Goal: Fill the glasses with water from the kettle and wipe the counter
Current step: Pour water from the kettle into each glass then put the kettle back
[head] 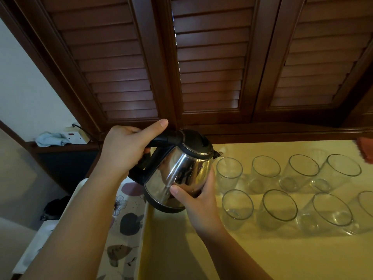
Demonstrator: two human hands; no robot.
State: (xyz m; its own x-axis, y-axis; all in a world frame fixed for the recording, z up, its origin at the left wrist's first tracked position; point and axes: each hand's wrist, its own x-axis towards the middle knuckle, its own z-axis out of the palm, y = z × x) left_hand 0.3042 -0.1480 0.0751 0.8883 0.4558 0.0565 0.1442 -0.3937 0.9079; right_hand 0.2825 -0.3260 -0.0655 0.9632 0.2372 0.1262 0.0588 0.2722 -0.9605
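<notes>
The left hand (123,150) grips the black handle of a steel electric kettle (179,170), fingers curled round it and thumb laid along the top. The right hand (198,201) cups the kettle's lower body, thumb pressed on the metal. The kettle is tilted, held above the left end of the yellow worktop (262,257), its spout over the far-left glass (229,172), water streaming in. Other clear glasses stand in two rows toward the worktop's right edge, the near-left glass (237,209) just behind the right hand.
</notes>
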